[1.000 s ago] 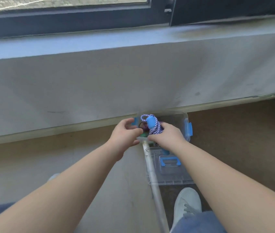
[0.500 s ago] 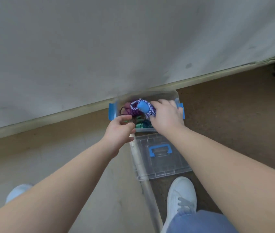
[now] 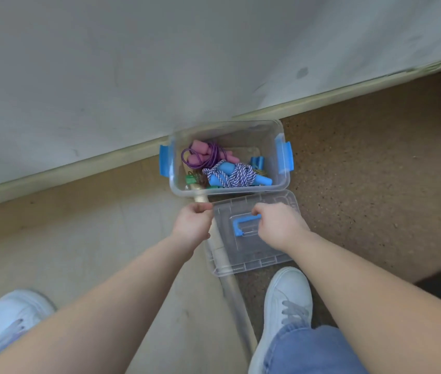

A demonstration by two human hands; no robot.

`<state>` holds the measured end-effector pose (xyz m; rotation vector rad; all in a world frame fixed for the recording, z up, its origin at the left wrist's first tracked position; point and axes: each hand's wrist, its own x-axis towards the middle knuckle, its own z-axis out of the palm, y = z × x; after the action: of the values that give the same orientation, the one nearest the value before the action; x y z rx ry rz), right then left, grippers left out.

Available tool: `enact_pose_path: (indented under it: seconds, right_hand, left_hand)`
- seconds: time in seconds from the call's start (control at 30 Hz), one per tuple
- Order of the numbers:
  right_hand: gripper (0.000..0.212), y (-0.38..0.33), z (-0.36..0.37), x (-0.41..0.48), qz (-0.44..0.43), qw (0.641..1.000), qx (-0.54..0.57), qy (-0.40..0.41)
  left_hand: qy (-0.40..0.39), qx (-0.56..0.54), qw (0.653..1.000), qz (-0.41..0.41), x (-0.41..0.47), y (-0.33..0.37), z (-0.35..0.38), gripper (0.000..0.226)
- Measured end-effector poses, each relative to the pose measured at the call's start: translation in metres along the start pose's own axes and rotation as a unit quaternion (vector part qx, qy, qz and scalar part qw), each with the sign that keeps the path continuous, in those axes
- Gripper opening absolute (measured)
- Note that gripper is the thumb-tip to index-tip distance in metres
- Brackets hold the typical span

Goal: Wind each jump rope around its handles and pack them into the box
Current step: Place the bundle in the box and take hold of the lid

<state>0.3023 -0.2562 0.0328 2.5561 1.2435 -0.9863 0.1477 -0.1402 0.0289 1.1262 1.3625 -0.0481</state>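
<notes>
- Inside the clear box (image 3: 278, 186) on the floor against the wall, a blue-handled jump rope (image 3: 236, 176) lies wound up, its blue-and-white cord wrapped around the two handles and resting near the front wall.
- Behind it sits a pink-handled rope (image 3: 203, 155) with a purple cord looped loosely around it; bits of a green-handled one (image 3: 191, 180) and another blue piece (image 3: 257, 161) show underneath.
- Packing looks close to finished: no loose rope is visible outside the box, so what remains is probably closing it.
- Just in front of the box lies the clear lid (image 3: 254, 252), flat, with its blue handle facing up.
- Left hand (image 3: 192, 225) is curled at the lid's left edge; whether it grips the lid cannot be told.
- Right hand (image 3: 281, 225) is closed over the lid's handle area, seemingly taking hold.
</notes>
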Motion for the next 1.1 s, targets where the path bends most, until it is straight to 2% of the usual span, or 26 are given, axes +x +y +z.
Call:
enact_pose_path:
  seconds: [0.1, 0.17, 0.3, 0.43, 0.53, 0.6, 0.7, 0.8, 0.87, 1.0, 1.1]
  right_hand:
    - [0.056, 0.018, 0.026, 0.010, 0.082, 0.993, 0.077, -0.045]
    - [0.065, 0.029, 0.039, 0.017, 0.131, 0.986, 0.084, -0.065]
    - [0.086, 0.043, 0.050, 0.027, 0.231, 0.964, 0.123, -0.051]
    - [0.096, 0.048, 0.058, 0.035, 0.270, 0.942, 0.179, -0.089]
    - [0.091, 0.047, 0.055, 0.035, 0.269, 0.939, 0.203, -0.075]
    - [0.086, 0.045, 0.046, 0.032, 0.286, 0.925, 0.245, -0.055]
    - [0.083, 0.038, 0.031, 0.020, 0.293, 0.916, 0.273, -0.039]
    - [0.078, 0.029, 0.016, -0.001, 0.263, 0.926, 0.272, -0.009]
    - [0.068, 0.021, 0.002, -0.013, 0.252, 0.925, 0.284, 0.033]
    - [0.051, 0.004, -0.034, -0.031, 0.249, 0.893, 0.353, 0.128]
    - [0.044, -0.009, -0.058, -0.036, 0.243, 0.841, 0.439, 0.203]
  left_hand:
    - [0.013, 0.049, 0.998, -0.021, 0.015, -0.019, 0.005, 0.038]
    - [0.038, 0.091, 0.995, -0.024, 0.021, -0.028, 0.008, 0.048]
    - [0.035, 0.175, 0.982, -0.056, 0.034, -0.044, 0.015, 0.071]
    - [-0.015, 0.228, 0.971, -0.077, 0.038, -0.048, 0.024, 0.058]
    - [-0.016, 0.203, 0.975, -0.089, 0.039, -0.047, 0.028, 0.068]
    - [-0.001, 0.190, 0.977, -0.092, 0.038, -0.043, 0.027, 0.067]
    - [0.025, 0.180, 0.981, -0.062, 0.025, -0.032, 0.016, 0.060]
    - [0.074, 0.155, 0.985, -0.033, 0.003, -0.020, -0.001, 0.074]
    - [0.111, 0.139, 0.984, 0.001, -0.010, -0.010, -0.015, 0.074]
    - [0.156, 0.037, 0.987, 0.028, -0.033, 0.017, -0.038, 0.063]
    - [0.170, -0.063, 0.983, 0.026, -0.043, 0.029, -0.051, 0.063]
